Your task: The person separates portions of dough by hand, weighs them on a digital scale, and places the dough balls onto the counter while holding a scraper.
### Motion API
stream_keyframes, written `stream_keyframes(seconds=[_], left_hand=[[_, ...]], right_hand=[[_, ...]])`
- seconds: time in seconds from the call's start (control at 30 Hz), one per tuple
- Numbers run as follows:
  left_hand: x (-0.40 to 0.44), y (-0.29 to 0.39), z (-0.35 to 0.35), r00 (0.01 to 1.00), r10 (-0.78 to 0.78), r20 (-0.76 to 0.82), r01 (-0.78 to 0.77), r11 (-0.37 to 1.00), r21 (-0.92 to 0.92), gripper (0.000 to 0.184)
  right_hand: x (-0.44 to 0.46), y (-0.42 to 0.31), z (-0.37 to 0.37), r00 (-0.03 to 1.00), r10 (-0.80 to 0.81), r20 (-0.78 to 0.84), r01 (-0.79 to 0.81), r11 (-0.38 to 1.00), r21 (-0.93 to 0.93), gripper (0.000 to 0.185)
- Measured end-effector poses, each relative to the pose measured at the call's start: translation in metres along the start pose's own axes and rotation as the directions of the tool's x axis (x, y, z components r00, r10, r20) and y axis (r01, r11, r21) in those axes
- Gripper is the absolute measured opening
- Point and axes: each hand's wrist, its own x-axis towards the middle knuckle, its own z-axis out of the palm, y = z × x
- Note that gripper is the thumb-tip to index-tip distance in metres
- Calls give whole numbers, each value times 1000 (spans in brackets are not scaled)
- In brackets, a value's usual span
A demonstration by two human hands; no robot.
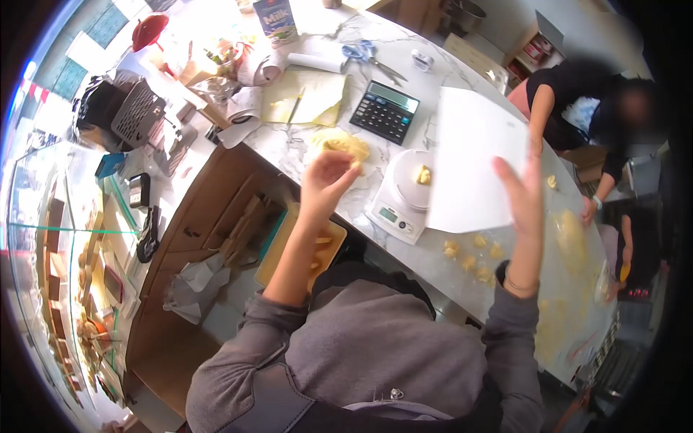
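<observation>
My left hand (326, 189) is closed in a pinch just in front of a yellow dough lump (345, 143); whatever its fingertips hold is too small to name. A large white sheet (473, 159) is tilted up over the counter, its right edge between the thumb and fingers of my right hand (525, 202). Partly behind the sheet stands a white digital scale (395, 216) with a small dough piece (423, 175) on its round plate. Several small dough pieces (469, 263) lie on the counter below the sheet.
Behind the scale are a calculator (385, 112), scissors (375, 59), yellow papers (303, 97) and a milk carton (276, 22). An orange tray (328, 249) sits below the counter edge. Another person's forearm (539, 115) reaches in beside the sheet. A glass display case (72, 231) stands left.
</observation>
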Motion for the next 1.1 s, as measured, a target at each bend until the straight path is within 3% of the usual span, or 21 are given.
stream_keyframes(seconds=[0.07, 0.13, 0.17, 0.2, 0.43, 0.47, 0.57, 0.6, 0.73, 0.87, 1.03, 1.1], left_hand=[[17, -6, 31, 984, 111, 139, -128, 985, 119, 14], [33, -13, 53, 949, 176, 260, -241, 940, 242, 13], [40, -18, 62, 931, 189, 311, -286, 908, 307, 12], [45, -22, 69, 910, 200, 362, -336, 869, 365, 12], [56, -49, 96, 824, 245, 510, -487, 766, 419, 12], [57, -56, 99, 836, 180, 519, -437, 789, 431, 14], [60, -74, 102, 758, 237, 608, -584, 662, 470, 16], [60, -72, 102, 736, 176, 653, -613, 583, 533, 17], [54, -59, 93, 702, 192, 686, -684, 451, 573, 24], [44, -39, 79, 773, 311, 553, -607, 615, 504, 41], [50, -43, 42, 823, 450, 346, -566, 607, 557, 31], [51, -44, 27, 855, 437, 279, -515, 656, 553, 27]], right_hand=[[-25, -9, -48, 979, 109, -170, -108, 994, 13, 50], [-51, -17, -88, 952, 93, -293, -155, 968, -195, 49], [-65, -14, -105, 931, -21, -365, -108, 938, -330, 49], [-77, -22, -109, 899, 56, -434, -149, 972, -182, 49], [-153, -25, -148, 741, 143, -656, -256, 963, -80, 50], [-159, -21, -151, 723, 162, -672, -266, 962, -55, 50], [-165, -17, -148, 691, 188, -698, -260, 966, 3, 50], [-167, -15, -146, 683, 193, -705, -254, 967, 18, 50], [-172, -10, -147, 686, 213, -696, -251, 967, 49, 52], [-163, -13, -147, 652, 201, -731, -247, 968, 47, 52], [-158, -11, -146, 646, 190, -740, -249, 968, 30, 52], [-156, -10, -144, 657, 184, -731, -250, 968, 19, 52]])
